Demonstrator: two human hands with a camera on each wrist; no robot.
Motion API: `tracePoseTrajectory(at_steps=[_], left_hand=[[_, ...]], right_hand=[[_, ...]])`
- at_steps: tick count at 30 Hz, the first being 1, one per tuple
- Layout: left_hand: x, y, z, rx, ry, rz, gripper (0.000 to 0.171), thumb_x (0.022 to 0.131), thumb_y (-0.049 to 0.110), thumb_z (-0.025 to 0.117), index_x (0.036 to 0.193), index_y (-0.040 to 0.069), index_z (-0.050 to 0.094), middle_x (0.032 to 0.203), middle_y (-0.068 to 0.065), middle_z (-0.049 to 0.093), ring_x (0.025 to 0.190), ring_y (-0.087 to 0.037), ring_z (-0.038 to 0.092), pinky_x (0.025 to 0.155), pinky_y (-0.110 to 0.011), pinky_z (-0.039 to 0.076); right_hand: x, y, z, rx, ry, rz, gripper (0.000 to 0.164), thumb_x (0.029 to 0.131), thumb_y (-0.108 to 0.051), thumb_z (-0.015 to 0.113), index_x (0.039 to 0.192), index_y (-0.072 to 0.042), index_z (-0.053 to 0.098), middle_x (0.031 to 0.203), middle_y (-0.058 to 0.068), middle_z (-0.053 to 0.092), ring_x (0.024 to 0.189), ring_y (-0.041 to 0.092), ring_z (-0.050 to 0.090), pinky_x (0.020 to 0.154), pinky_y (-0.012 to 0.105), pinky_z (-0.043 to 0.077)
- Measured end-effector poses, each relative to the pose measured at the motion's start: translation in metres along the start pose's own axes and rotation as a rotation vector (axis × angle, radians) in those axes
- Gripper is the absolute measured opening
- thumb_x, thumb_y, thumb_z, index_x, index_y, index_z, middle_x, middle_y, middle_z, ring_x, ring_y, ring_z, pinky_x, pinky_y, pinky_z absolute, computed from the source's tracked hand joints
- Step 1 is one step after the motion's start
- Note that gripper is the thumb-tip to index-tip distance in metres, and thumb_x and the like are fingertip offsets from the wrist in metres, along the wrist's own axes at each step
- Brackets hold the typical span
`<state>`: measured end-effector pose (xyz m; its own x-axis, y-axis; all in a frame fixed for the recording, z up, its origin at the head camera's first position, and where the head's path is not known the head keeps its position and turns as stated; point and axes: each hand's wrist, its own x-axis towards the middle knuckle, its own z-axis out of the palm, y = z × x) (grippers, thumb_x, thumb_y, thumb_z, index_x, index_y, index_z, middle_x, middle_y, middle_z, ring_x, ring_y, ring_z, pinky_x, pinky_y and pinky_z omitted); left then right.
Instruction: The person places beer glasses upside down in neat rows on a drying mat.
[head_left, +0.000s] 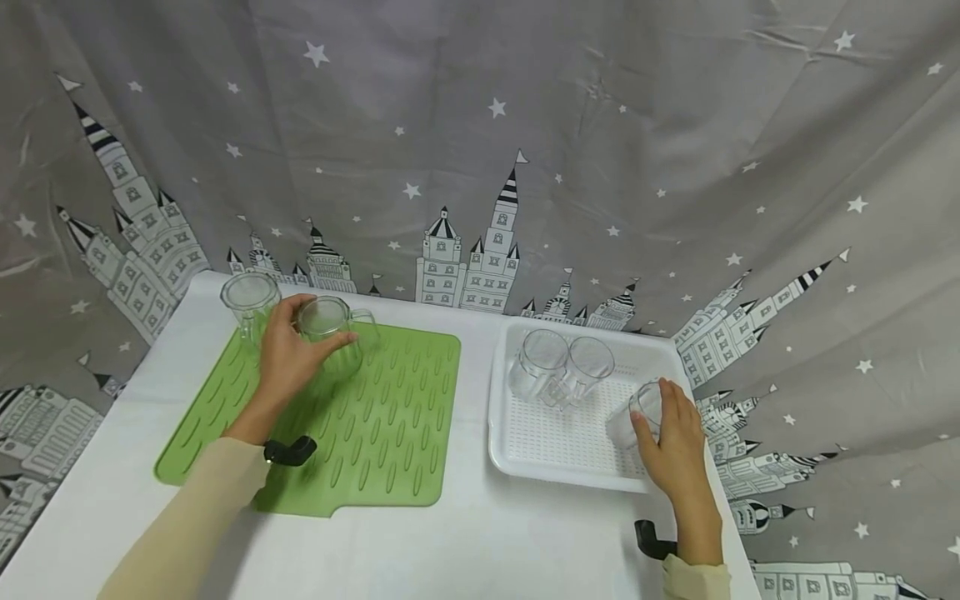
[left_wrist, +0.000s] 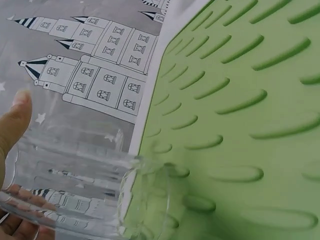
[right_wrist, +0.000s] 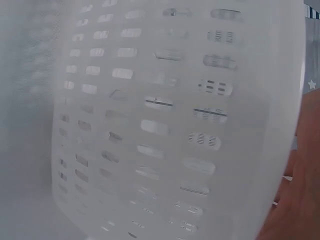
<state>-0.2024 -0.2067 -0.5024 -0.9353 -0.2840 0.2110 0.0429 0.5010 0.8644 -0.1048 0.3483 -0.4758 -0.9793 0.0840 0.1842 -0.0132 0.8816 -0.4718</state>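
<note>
With thumb and fingers, my left hand (head_left: 288,354) grips a clear glass mug (head_left: 342,354) near its rim, over the far part of the green drying mat (head_left: 397,400). Its handle points right in the head view. Another glass mug (head_left: 250,300) stands just left of that hand, at the mat's far left corner. My right hand (head_left: 675,442) holds a glass mug (head_left: 624,427) at the right side of the white perforated basket (head_left: 570,479). The basket wall (right_wrist: 260,140) hides that mug in the right wrist view, where only part of the hand shows.
Two more glass mugs (head_left: 538,367) stand side by side in the basket's far left part. White cloth (head_left: 450,550) covers the table. Behind its far edge hangs a grey curtain (head_left: 465,100) printed with castles and stars.
</note>
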Motion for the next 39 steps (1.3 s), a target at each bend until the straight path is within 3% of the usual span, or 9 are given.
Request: tracePoseTrajectory(at_steps=[5,12,16,21,26,31,34,39], left_hand=[[0.006,-0.005,0.014,-0.048,0.083,-0.01,0.09,0.077,0.027,0.1,0.149,0.003,0.051,0.146,-0.021,0.053,0.123,-0.03,0.052,0.095,-0.029,0.04],[0.01,-0.004,0.032,-0.109,0.174,-0.048,0.092,0.08,0.024,0.098,0.15,0.002,0.044,0.15,-0.022,0.044,0.131,-0.033,0.047,0.106,-0.047,0.046],[0.01,-0.001,0.04,-0.148,0.185,-0.049,0.093,0.081,0.024,0.097,0.152,0.003,0.041,0.153,-0.022,0.04,0.133,-0.034,0.046,0.112,-0.052,0.045],[0.008,-0.003,0.04,-0.153,0.14,-0.006,0.092,0.086,0.021,0.094,0.156,0.003,0.037,0.158,-0.024,0.04,0.14,-0.039,0.046,0.117,-0.058,0.042],[0.008,-0.008,0.031,-0.097,0.011,0.081,0.093,0.092,0.015,0.087,0.166,0.005,0.032,0.163,-0.028,0.04,0.152,-0.046,0.038,0.127,-0.067,0.032],[0.006,-0.007,0.019,-0.053,-0.108,0.133,0.093,0.098,0.011,0.079,0.171,0.006,0.022,0.163,-0.033,0.034,0.153,-0.053,0.033,0.124,-0.076,0.028],[0.005,-0.005,0.016,-0.046,-0.122,0.138,0.091,0.099,0.012,0.078,0.171,0.005,0.023,0.161,-0.035,0.035,0.147,-0.054,0.038,0.117,-0.074,0.035],[0.004,-0.005,0.017,-0.029,-0.065,0.129,0.087,0.095,0.013,0.083,0.166,0.003,0.033,0.157,-0.034,0.041,0.137,-0.051,0.045,0.11,-0.066,0.04]], right_hand=[[-0.001,0.0,0.0,-0.003,0.01,0.012,0.073,0.105,-0.021,0.066,0.165,0.004,0.032,0.169,0.035,0.032,0.158,0.059,0.025,0.123,0.082,0.021],[-0.002,-0.001,0.001,-0.014,0.024,0.002,0.071,0.105,-0.02,0.066,0.163,0.006,0.035,0.168,0.035,0.034,0.157,0.059,0.027,0.123,0.081,0.022],[-0.002,-0.001,0.001,-0.017,0.013,0.006,0.071,0.106,-0.022,0.065,0.164,0.005,0.034,0.169,0.035,0.033,0.157,0.058,0.026,0.124,0.08,0.021],[-0.002,-0.001,0.0,-0.018,0.004,0.005,0.071,0.106,-0.023,0.065,0.164,0.005,0.034,0.169,0.034,0.032,0.157,0.058,0.027,0.124,0.081,0.021],[-0.002,-0.002,0.0,-0.023,0.014,-0.001,0.071,0.106,-0.022,0.065,0.164,0.006,0.034,0.168,0.035,0.034,0.156,0.058,0.028,0.124,0.08,0.022],[-0.001,-0.004,-0.003,-0.025,0.017,0.001,0.071,0.106,-0.021,0.065,0.163,0.006,0.034,0.168,0.035,0.034,0.157,0.057,0.029,0.124,0.079,0.022],[-0.001,-0.004,-0.003,-0.02,0.019,0.006,0.071,0.105,-0.021,0.066,0.163,0.006,0.034,0.168,0.035,0.034,0.157,0.057,0.029,0.124,0.079,0.022],[-0.002,-0.005,0.0,-0.019,0.02,0.012,0.072,0.105,-0.021,0.066,0.163,0.006,0.034,0.168,0.036,0.034,0.157,0.057,0.029,0.124,0.08,0.022]])
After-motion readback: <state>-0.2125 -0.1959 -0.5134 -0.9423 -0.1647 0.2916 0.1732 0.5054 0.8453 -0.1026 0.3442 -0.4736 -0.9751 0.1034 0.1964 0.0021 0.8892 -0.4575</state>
